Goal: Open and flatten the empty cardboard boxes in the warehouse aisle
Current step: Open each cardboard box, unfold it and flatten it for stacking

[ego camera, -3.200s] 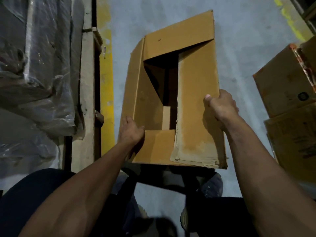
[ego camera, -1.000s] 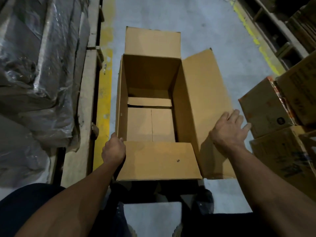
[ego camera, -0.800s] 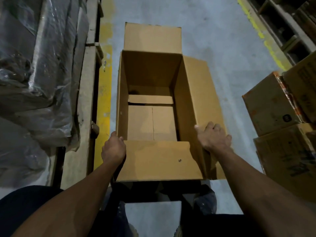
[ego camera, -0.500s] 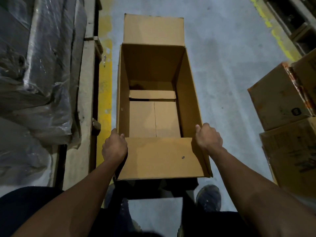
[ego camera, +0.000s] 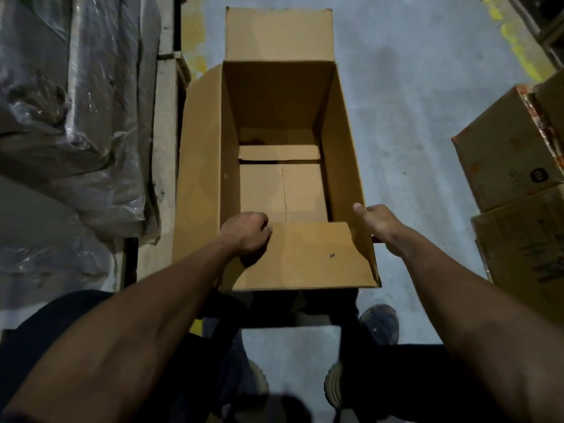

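Since the cardboard box (ego camera: 274, 154) standing open on the aisle floor (ego camera: 412, 123) is empty, it should feel light, its walls stiff yet foldable; left hand (ego camera: 247, 236) fingers curl over the near flap's left corner, right hand (ego camera: 377, 222) fingers clamp the right wall's rim; both are good holds.

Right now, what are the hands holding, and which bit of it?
Both hold the open cardboard box. The left hand grips its near edge at the left corner; the right hand grips the right wall's top edge near the near corner.

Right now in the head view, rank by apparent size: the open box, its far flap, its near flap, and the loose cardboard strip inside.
1. open box
2-3. near flap and far flap: similar; nearness blurs it
4. cardboard strip
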A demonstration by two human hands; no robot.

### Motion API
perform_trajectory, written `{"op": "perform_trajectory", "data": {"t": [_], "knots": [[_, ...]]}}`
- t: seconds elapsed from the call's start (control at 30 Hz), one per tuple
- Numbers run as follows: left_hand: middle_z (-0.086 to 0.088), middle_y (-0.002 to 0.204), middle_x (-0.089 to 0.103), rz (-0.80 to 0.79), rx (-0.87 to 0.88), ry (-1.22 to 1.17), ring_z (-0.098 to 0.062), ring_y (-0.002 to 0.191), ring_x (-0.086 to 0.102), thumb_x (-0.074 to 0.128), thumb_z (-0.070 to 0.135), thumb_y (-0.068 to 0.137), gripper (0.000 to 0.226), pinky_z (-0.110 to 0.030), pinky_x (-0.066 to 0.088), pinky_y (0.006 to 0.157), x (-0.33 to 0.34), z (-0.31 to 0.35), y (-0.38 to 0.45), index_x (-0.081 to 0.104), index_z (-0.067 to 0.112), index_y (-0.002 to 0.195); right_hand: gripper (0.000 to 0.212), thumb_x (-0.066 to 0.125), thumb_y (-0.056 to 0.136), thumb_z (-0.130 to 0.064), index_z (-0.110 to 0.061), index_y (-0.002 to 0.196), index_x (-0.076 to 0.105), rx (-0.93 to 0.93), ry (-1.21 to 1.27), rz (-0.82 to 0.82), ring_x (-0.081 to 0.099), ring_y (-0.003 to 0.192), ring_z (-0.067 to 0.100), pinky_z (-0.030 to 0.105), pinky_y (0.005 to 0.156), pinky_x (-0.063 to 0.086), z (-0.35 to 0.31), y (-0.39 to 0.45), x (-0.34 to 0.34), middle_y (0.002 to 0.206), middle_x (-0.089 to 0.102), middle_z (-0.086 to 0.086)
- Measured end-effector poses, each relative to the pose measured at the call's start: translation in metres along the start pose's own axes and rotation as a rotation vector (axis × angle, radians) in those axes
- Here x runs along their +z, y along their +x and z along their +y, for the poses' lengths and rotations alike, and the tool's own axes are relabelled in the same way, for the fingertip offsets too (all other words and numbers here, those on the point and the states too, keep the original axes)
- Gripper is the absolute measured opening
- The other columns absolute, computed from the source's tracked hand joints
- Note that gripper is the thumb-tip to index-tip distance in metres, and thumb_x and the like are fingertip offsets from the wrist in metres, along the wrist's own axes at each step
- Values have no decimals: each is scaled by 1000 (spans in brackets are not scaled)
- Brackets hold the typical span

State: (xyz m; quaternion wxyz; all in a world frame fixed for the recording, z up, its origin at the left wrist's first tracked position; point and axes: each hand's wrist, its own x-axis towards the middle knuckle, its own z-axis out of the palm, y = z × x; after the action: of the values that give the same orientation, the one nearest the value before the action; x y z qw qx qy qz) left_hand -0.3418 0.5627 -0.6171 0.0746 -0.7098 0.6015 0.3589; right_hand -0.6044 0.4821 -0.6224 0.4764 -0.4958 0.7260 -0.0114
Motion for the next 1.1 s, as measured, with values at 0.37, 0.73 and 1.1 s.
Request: {"op": "perform_trajectory", "data": {"t": [0.37,0.73,1.1], "knots": [[-11,89,70,-96,192,-195,-23,79,64,54,35,100,35,-33,51,67,-96,24,-49,73,7,88,71,27,96,-73,-19,122,64,33,223,-227,59,113,30,43,87,51,15,-34,-33,120,64,9],[-8,146,49,-476,207,254,-27,130,49,61,52,93,73,-41,42,108,4,57,-82,39,11,149,30,62,98,-18,-4,124,58,-33,-71,-179,63,106,30,32,70,54,20,-35,-20,120,64,16],[-8,106,66,-82,215,300,-26,97,62,46,42,103,31,-37,51,83,77,39,-81,60,16,111,23,51,102,-18,-8,123,51,-84,-376,-10,62,94,32,45,86,57,18,-39,6,116,60,16]]}}
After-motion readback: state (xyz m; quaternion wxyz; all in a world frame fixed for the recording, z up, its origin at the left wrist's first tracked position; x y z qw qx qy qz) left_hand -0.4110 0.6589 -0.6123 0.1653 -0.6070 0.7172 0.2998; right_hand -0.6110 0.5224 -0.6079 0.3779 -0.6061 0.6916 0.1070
